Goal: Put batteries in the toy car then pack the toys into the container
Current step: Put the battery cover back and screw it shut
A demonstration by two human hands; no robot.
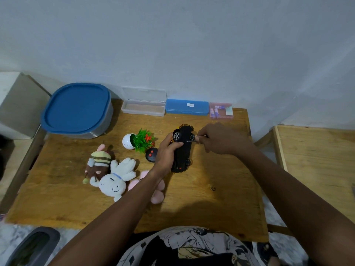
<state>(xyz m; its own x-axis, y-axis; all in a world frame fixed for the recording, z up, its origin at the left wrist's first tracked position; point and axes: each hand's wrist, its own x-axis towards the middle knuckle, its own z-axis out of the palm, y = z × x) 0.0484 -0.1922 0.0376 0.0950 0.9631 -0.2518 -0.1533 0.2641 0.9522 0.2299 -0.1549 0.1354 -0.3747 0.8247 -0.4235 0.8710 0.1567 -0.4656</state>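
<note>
My left hand (166, 153) grips the toy car (183, 148), held above the table with its black underside turned up and its wheels showing. My right hand (219, 139) pinches a thin screwdriver (191, 141) whose tip touches the car's underside. A small pink case (221, 110) with batteries in it lies at the table's back edge. The big container (76, 110) with its blue lid on stands at the back left. A bee plush (99, 162), a white plush (115, 179) and a pink plush (156, 194) lie at the left, the pink one partly hidden under my left arm.
A round black remote (150, 154) and a white egg pot with a green plastic plant (139, 141) lie just left of the car. An open clear case (143, 106) and a shut blue case (187, 106) sit along the wall. A second wooden table (315, 162) stands at right.
</note>
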